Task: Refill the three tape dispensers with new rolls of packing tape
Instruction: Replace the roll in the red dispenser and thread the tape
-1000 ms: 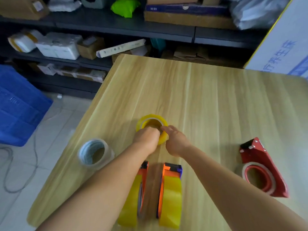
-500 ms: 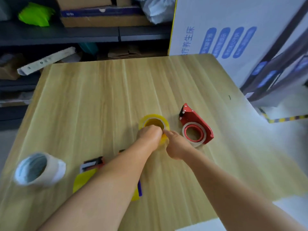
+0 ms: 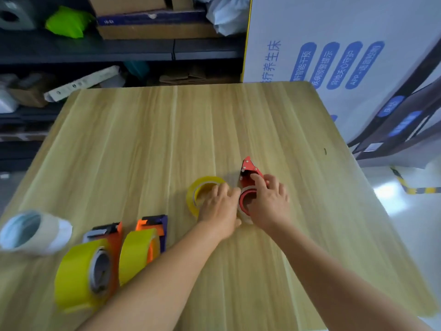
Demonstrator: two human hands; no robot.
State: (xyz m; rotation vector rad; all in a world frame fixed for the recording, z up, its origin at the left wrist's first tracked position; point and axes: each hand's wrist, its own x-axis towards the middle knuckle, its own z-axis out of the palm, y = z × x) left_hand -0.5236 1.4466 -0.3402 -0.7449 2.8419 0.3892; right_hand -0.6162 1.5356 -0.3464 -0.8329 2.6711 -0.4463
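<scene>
Nearest on the wooden bench (image 3: pixel 148 139), at the left, stand two orange plastic tape dispensers (image 3: pixel 133 244) side by side. Each has a fat yellow roll in it, so they look done. A white tape roll (image 3: pixel 31 231) lies at the far left edge.

A bit farther, in the middle, the left hand (image 3: pixel 220 206) curls its fingers over the loose yellow tape roll (image 3: pixel 202 192) lying flat. Just to the right, touching close, is the red metal tape dispenser (image 3: pixel 249 174). The right hand (image 3: pixel 268 201) grips it from above, fingers bent round its body and red hub.

This one looks like the last to fill. To do it well, hold the red one steady, lift the yellow roll, and push it straight onto the hub. The sticky side should face down toward the blade at the far tip.
</scene>
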